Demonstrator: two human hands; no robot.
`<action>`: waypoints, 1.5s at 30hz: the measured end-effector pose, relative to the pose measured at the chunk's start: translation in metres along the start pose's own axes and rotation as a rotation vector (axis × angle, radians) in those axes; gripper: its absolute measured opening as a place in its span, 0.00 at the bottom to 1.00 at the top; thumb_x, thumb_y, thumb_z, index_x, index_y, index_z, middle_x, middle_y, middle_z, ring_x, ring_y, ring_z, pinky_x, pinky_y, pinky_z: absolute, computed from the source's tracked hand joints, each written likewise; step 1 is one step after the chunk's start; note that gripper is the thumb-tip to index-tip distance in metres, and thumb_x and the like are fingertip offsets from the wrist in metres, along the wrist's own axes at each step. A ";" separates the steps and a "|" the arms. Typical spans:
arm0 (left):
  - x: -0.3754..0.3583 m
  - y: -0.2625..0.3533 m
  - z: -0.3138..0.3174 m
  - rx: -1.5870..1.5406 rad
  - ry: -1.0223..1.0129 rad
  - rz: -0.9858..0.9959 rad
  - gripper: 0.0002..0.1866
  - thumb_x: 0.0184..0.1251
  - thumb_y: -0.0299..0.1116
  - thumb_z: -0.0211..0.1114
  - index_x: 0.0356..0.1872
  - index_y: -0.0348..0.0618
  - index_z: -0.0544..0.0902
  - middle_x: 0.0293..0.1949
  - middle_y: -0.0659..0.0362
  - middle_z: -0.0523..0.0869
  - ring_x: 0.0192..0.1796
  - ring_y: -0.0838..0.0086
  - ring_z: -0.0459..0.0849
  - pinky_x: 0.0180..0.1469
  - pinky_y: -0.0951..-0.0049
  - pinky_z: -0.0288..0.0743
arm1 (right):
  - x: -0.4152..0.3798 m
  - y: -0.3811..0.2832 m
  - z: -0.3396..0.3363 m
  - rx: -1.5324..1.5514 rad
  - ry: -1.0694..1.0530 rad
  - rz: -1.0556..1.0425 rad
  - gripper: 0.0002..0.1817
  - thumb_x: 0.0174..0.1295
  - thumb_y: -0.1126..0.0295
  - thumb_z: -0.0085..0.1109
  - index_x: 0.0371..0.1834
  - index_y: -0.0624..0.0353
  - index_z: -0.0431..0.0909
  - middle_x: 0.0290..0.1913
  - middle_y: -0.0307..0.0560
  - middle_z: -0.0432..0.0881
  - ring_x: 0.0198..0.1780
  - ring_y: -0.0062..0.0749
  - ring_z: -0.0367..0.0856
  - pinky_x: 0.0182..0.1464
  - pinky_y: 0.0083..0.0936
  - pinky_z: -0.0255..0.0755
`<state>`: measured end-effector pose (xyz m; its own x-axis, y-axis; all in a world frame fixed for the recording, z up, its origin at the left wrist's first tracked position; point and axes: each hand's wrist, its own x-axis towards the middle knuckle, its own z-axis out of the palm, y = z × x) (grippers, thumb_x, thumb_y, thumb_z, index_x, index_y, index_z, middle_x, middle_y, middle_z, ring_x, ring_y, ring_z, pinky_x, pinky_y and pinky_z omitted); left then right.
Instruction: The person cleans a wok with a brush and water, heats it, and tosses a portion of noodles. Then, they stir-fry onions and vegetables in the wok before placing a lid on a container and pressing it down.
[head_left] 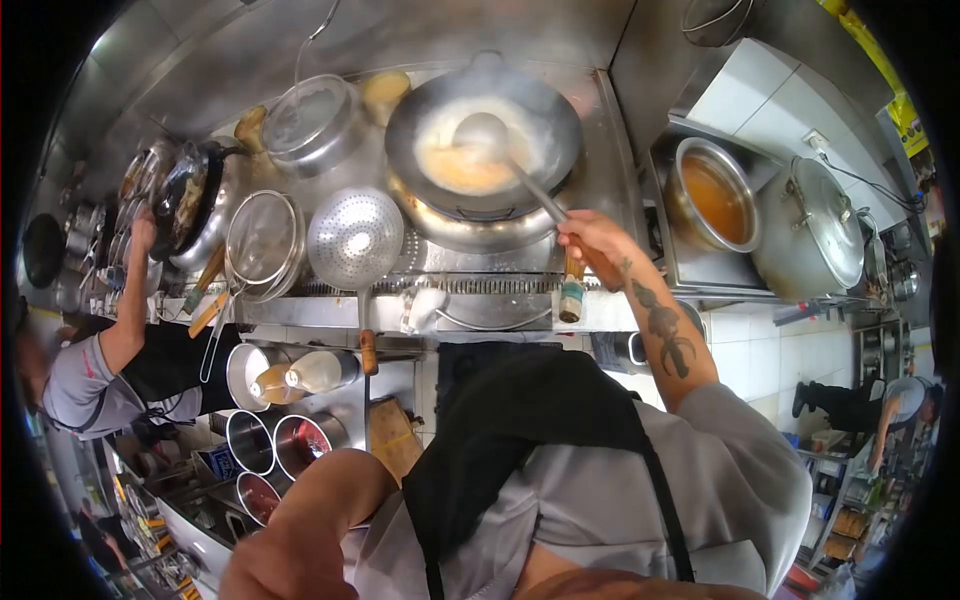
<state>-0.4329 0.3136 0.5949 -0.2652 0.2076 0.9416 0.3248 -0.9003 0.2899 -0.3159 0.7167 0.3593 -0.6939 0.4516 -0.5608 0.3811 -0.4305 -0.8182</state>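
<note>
My right hand is closed round the handle of a ladle, whose bowl sits in the pale, steaming liquid of a large black wok. The wok rests on the stove's metal ring. At the bottom left my left hand is near the camera, away from the stove; its fingers cannot be made out. Left of the wok lies a perforated skimmer with a wooden handle hanging over the stove edge. Farther left is a round wire strainer.
A pot of orange-brown liquid and a large lidded pot stand right. A co-worker works at another wok on the left. Metal containers and bottles stand below the stove's left side. Another person is far right.
</note>
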 end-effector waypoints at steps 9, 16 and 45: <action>0.015 0.027 0.052 0.170 0.058 -0.515 0.11 0.64 0.30 0.60 0.26 0.46 0.66 0.20 0.59 0.67 0.24 0.65 0.71 0.29 0.56 0.69 | 0.011 0.020 0.013 0.150 -0.034 0.024 0.05 0.63 0.69 0.54 0.36 0.58 0.72 0.24 0.35 0.74 0.19 0.21 0.72 0.20 0.25 0.67; 0.008 0.018 0.045 -0.042 0.060 -0.419 0.12 0.61 0.26 0.62 0.28 0.43 0.64 0.19 0.54 0.67 0.26 0.54 0.75 0.41 0.37 0.74 | 0.032 0.038 0.012 -0.416 0.199 -0.238 0.11 0.60 0.71 0.52 0.42 0.67 0.71 0.25 0.43 0.74 0.21 0.32 0.76 0.24 0.28 0.74; -0.031 0.028 0.027 0.601 0.044 -0.249 0.07 0.65 0.36 0.63 0.43 0.55 0.80 0.42 0.81 0.83 0.29 0.96 0.67 0.33 0.92 0.57 | 0.049 0.023 0.034 -0.522 0.320 -0.206 0.07 0.61 0.70 0.54 0.34 0.64 0.73 0.23 0.41 0.74 0.20 0.28 0.74 0.22 0.28 0.69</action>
<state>-0.3908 0.2924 0.5782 -0.4307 0.3550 0.8298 0.6965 -0.4540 0.5557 -0.3623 0.7026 0.3176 -0.5988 0.7298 -0.3300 0.5629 0.0904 -0.8216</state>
